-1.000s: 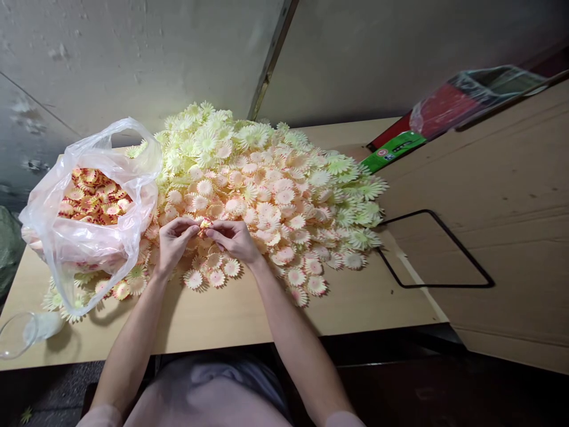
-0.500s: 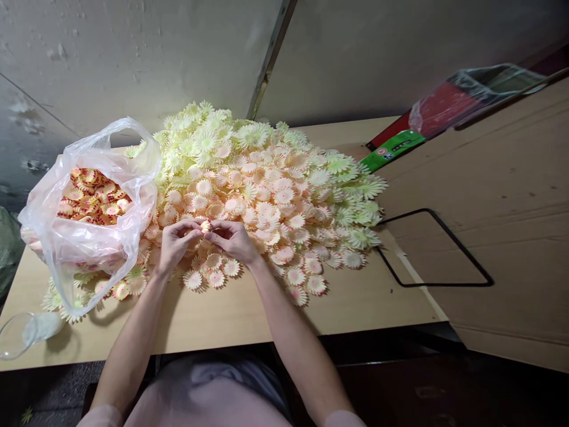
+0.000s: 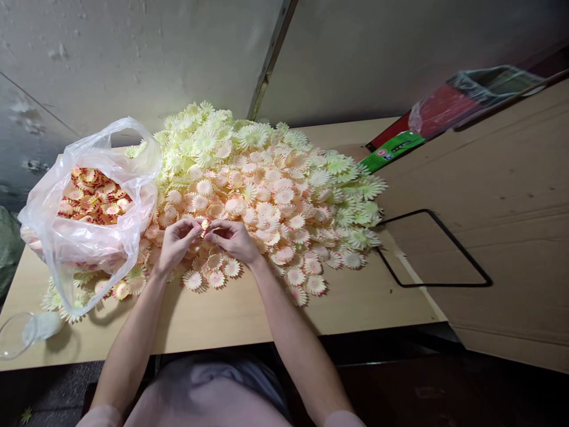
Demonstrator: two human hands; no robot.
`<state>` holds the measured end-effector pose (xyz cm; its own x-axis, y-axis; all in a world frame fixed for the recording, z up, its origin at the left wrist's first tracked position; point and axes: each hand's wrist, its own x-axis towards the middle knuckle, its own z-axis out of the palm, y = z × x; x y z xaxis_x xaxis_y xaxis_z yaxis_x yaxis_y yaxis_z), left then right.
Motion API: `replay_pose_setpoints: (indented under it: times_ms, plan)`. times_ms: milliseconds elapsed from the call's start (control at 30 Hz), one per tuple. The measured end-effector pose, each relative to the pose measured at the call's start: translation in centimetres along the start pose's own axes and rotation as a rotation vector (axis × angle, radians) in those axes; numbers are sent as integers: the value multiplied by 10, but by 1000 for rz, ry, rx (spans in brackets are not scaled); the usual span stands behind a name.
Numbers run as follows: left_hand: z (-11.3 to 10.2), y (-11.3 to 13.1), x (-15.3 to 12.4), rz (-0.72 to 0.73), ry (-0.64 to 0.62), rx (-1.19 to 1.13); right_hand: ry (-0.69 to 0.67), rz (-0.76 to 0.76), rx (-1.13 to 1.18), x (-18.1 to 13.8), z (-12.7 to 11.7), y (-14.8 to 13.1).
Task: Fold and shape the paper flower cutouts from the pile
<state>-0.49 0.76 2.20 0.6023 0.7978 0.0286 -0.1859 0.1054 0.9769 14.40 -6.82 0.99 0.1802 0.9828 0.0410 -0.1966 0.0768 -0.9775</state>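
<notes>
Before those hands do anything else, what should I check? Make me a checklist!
1. Left hand pinching the small, yellow, red-edged flower piece: ok.
2. Right hand pinching it too: ok.
3. Translucent white plastic bag open at the top: ok, red-edged yellow flower pieces show inside.
4. Clear round cup well away from the pale wooden table's edge: not ok, it's close.
5. Held piece undamaged: cannot tell, too small.

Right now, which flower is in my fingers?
The small red-and-yellow flower pinched between your left hand and right hand; the others lie loose or bagged.
</notes>
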Motion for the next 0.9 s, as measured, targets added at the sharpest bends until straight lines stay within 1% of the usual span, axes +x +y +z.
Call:
replay_pose_setpoints:
  times_ms: [100,300,533,633,767,900]
  plan:
    - [0,-1,1,-24,-6,-45,11,9,-6,0,1,-2]
    - [-1,-2,2,-52,-20,-78,8,-11,-9,1,0,2]
    - [0,-1,1,-89,-33,-72,99,-58,-51,0,0,0]
    - [-2,-2,2,-81,-31,-64,128,-90,-69,0,-1,-1]
    - [-4,-3,2,-57,-30,-37,113,-89,-69,1,-2,0]
    - [-4,-3,2,-69,7,-34,114,-88,-61,2,-2,2]
